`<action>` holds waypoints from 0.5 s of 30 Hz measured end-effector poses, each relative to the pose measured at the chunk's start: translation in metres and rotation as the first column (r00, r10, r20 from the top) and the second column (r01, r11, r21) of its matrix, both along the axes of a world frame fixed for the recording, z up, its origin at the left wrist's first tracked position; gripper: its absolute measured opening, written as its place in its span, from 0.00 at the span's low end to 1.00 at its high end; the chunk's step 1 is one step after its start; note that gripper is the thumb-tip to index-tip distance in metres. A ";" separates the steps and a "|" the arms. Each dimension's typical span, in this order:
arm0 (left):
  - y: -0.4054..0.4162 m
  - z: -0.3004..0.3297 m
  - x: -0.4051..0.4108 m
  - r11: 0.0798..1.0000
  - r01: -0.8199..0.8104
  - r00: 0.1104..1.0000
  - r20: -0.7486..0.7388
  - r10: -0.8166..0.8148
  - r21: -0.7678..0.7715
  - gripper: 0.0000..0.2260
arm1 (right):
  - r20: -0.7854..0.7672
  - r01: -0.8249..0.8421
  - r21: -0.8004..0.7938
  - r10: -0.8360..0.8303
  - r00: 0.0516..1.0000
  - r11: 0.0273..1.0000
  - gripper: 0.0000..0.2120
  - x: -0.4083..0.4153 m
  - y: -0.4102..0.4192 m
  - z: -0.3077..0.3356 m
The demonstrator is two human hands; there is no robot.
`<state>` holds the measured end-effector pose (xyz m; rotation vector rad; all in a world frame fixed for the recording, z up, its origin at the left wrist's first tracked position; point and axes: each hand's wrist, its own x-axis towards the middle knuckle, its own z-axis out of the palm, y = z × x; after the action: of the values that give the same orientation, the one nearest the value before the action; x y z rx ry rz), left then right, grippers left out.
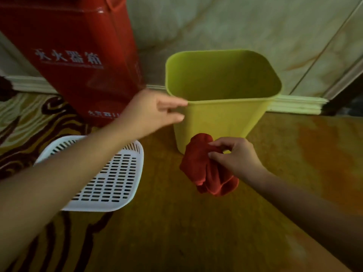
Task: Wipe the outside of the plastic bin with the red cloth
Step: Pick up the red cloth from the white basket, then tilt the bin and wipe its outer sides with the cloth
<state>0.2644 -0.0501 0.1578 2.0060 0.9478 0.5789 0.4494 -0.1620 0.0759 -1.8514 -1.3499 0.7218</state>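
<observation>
A yellow-green plastic bin (222, 118) stands upright on the floor near the wall, its open top facing me. My left hand (151, 112) reaches to the bin's near left corner, fingers spread and touching the rim and side. My right hand (233, 154) pinches a crumpled red cloth (206, 169) by the bin's lower front wall. The cloth's upper end lies against the bin, and the rest hangs down over the floor.
A tall red metal box (78, 55) with white lettering stands just left of the bin. A white perforated plastic tray (110, 179) lies on the floor under my left forearm. A pale skirting board (294, 105) and marbled wall run behind.
</observation>
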 end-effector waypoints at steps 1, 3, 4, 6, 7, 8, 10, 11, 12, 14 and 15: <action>0.003 0.012 0.013 0.991 0.058 0.997 -0.058 -0.052 0.122 0.19 | -0.016 0.015 0.002 -0.015 1.000 1.000 0.09 0.003 -0.002 0.000; 0.009 0.025 0.041 0.936 0.179 0.964 -0.245 -0.105 0.302 0.20 | -0.044 0.041 0.012 -0.041 0.998 0.999 0.11 0.008 -0.004 0.001; 0.013 0.028 0.054 0.922 0.217 0.941 -0.319 -0.110 0.322 0.21 | -0.055 0.053 0.020 -0.052 0.997 0.998 0.13 0.010 -0.004 0.002; 0.021 0.030 0.075 0.936 0.242 0.903 -0.411 -0.123 0.254 0.20 | -0.076 0.076 0.032 -0.073 0.994 0.997 0.14 0.016 -0.006 0.004; 0.026 0.030 0.083 0.944 0.250 0.884 -0.448 -0.131 0.217 0.18 | -0.088 0.087 0.032 -0.084 0.993 0.996 0.14 0.019 -0.008 0.005; 0.029 0.030 0.088 0.942 0.263 0.865 -0.484 -0.134 0.208 0.15 | -0.103 0.097 0.028 -0.094 0.990 0.995 0.12 0.023 -0.009 0.005; 0.033 0.029 0.095 0.921 0.301 0.838 -0.530 -0.132 0.246 0.12 | -0.133 0.115 0.011 -0.113 0.985 0.993 0.10 0.029 -0.013 0.005; 0.034 0.028 0.097 0.908 0.322 0.830 -0.542 -0.134 0.268 0.12 | -0.142 0.125 0.004 -0.123 0.982 0.992 0.09 0.031 -0.015 0.005; 0.033 0.026 0.099 0.898 0.339 0.822 -0.553 -0.137 0.282 0.12 | -0.148 0.135 0.003 -0.134 0.980 0.991 0.09 0.033 -0.017 0.005; 0.031 0.022 0.103 0.890 0.352 0.808 -0.575 -0.131 0.290 0.13 | -0.156 0.154 0.013 -0.150 0.976 0.988 0.09 0.038 -0.022 0.005; 0.030 0.022 0.104 0.896 0.343 0.806 -0.578 -0.126 0.283 0.13 | -0.162 0.159 0.017 -0.154 0.975 0.987 0.09 0.039 -0.024 0.006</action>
<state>0.3683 -0.0200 0.1797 2.6775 0.9289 0.0205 0.4888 -0.1864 0.0815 -1.8115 -1.0932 0.7469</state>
